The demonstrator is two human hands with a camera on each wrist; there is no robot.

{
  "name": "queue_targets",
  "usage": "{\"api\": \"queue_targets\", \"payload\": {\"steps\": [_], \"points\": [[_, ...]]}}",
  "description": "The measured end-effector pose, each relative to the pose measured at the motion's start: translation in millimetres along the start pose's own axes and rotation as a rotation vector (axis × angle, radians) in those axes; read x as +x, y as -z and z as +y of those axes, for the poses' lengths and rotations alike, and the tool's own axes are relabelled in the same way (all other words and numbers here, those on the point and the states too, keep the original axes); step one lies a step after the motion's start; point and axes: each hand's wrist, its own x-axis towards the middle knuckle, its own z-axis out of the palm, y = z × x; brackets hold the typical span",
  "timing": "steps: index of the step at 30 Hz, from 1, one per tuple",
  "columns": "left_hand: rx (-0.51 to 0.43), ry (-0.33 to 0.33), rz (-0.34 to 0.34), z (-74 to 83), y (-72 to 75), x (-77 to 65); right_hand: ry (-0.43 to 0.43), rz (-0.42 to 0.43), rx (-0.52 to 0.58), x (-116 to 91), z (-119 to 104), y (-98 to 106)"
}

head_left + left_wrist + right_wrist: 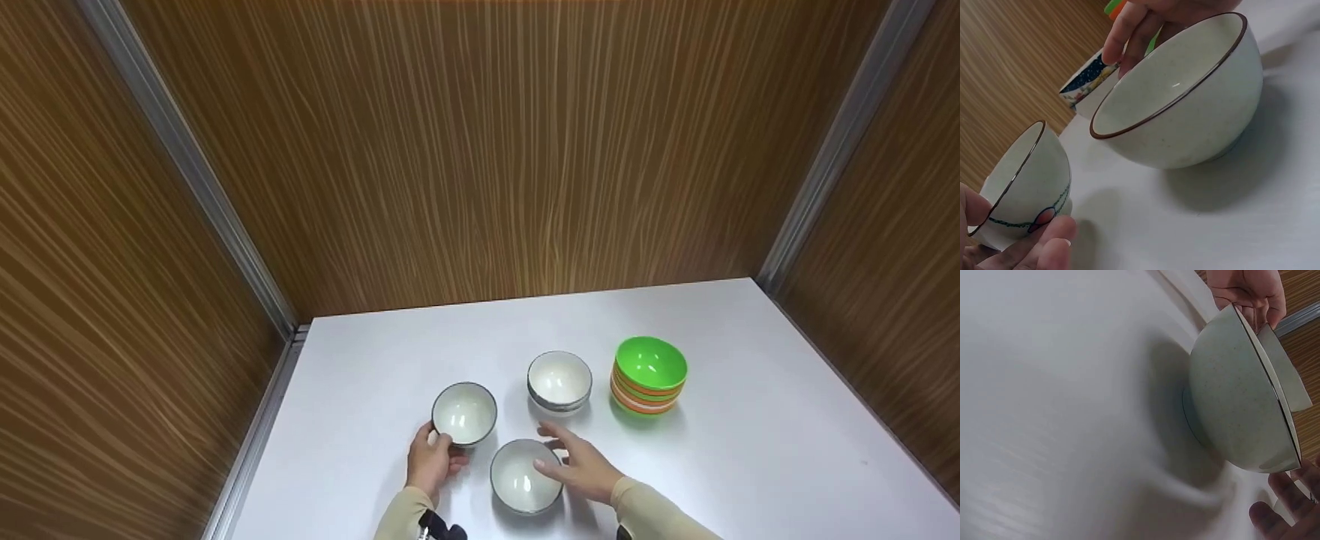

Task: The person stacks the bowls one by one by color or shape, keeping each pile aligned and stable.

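My left hand (430, 463) pinches a white bowl (465, 412) by its near-left side, the thumb at the rim and the fingers below. In the left wrist view this bowl (1039, 185) shows a dark brown rim and a green line with a red motif on its outside. A second white bowl (523, 480) sits upright on the table, just right of and nearer than the first. My right hand (589, 466) is at its right side with fingers spread, the thumb over the rim. In the right wrist view, the right fingertips (1280, 486) lie close to this bowl's rim.
A short stack of white bowls (559, 379) stands behind, with a dark blue floral outside in the left wrist view. To its right is a stack of green and orange bowls (649, 367). Wood-patterned panels (480, 150) surround the white table (360, 360).
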Motion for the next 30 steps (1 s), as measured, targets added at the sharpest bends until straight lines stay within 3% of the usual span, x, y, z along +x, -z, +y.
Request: {"api": "queue_targets", "payload": {"steps": [8, 13, 19, 25, 30], "points": [[0.071, -0.055, -0.094, 29.5, -14.7, -22.0, 0.006, 0.038, -0.013, 2.0, -9.2, 5.8], [0.106, -0.061, -0.152, 39.7, -24.2, -37.7, 0.069, 0.082, -0.008, 0.1, -21.0, 11.8], [0.174, -0.056, -0.215, 42.8, -31.5, -50.9, 0.098, 0.099, -0.027, -3.6, -17.8, 17.6], [0.22, -0.059, -0.269, 39.0, -36.2, -60.4, 0.114, 0.073, 0.04, -12.8, -13.6, 19.8], [0.234, -0.045, -0.319, 34.3, -36.6, -65.2, 0.103, 0.047, 0.026, -18.6, -15.7, 17.1]]}}
